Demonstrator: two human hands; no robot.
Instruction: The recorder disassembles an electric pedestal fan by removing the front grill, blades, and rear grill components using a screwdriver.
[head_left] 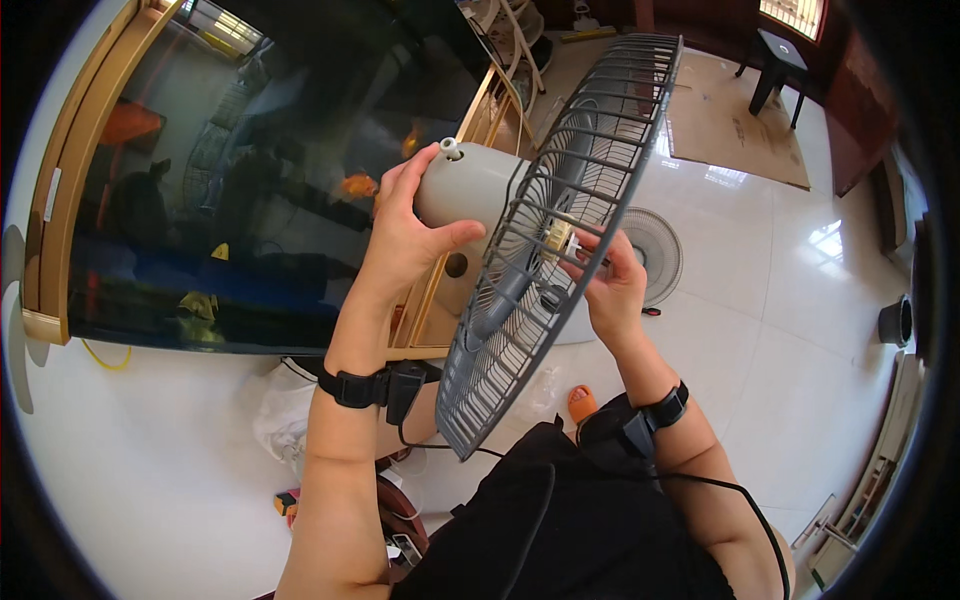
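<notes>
In front of me an electric fan is tilted on its side, its grey motor housing [470, 185] to the left and its dark wire rear grille [520, 300] to the right. My left hand [405, 215] is wrapped round the housing, thumb on the near side, below a small white knob [450, 148] on top. At the grille's centre, my right hand [610, 275] has its fingertips pinched on a small pale fitting [560, 240] at the hub. Part of that fitting is hidden by the fingers and wires. No blades are on the hub.
A fish tank [270, 350] with a wooden frame stands close on the left. On the tiled floor lie a round fan part [655, 255] and flattened cardboard [735, 130]. A black stool [780, 65] stands far right, a dark pot [895, 322] by the right wall.
</notes>
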